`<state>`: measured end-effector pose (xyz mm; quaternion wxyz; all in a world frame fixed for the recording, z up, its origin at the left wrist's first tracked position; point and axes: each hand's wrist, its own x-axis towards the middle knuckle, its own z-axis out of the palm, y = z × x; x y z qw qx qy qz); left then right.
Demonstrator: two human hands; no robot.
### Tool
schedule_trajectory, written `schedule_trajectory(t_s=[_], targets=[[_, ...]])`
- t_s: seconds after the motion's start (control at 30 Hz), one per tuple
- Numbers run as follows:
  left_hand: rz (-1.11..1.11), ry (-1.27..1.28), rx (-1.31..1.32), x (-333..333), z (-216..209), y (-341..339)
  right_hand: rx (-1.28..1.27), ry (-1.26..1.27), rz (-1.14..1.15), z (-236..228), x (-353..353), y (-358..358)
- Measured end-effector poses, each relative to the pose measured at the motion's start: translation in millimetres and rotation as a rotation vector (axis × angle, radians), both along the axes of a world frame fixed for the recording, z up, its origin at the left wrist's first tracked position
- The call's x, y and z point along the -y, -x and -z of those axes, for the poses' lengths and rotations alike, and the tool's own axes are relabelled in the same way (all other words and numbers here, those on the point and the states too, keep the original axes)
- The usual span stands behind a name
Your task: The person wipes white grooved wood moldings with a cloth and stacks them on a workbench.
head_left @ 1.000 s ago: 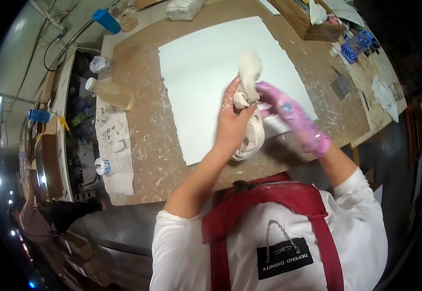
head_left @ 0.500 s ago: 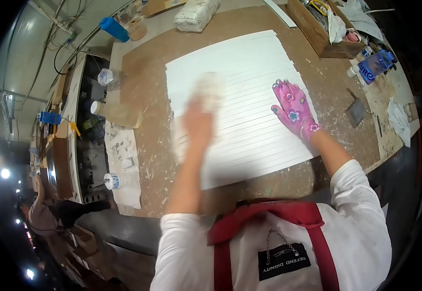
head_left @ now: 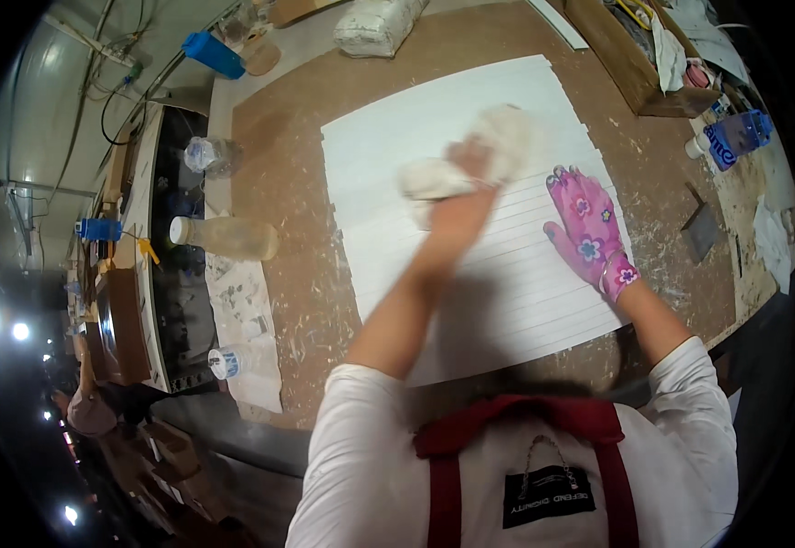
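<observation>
While the right hand (head_left: 587,224), wearing a pink flowered glove (head_left: 589,248), is lying palm down with its fingers outstretched near the right edge of the white lined sheet (head_left: 374,228), the bare left hand (head_left: 472,163) is gripping a bunched cream cloth (head_left: 509,135) over the sheet's upper middle. Half a second ago that hand was working nearer the left edge; now it is reaching farther right, with cloth spreading out on both sides of it. A second ago both hands were on the cloth; now only the left is holding it. Motion is blurring the left fingers, so their exact placing is probably beyond telling. Beneath everything, a brown board (head_left: 310,301) is supporting the sheet, and a capped bottle of cloudy liquid (head_left: 233,237) is lying to its left.
</observation>
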<state>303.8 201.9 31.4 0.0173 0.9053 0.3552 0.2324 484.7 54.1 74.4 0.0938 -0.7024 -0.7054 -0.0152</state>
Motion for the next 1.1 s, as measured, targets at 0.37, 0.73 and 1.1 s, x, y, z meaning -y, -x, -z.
schedule_trajectory(t_s=[0.37, 0.73, 1.1], targets=[[-0.284, -0.106, 0.264, -75.1, -108.4, 127.4, -0.085, -0.002, 0.052, -6.7, 5.4, -3.2], [0.17, 0.584, 0.482, -1.0, -103.4, 34.1, -1.377, -0.451, 0.216, -37.2, 59.9, -63.9], [-0.298, -0.122, -0.056, -180.5, -13.1, 118.5, -0.372, -0.199, 0.043, -62.6, -45.0, -54.5]])
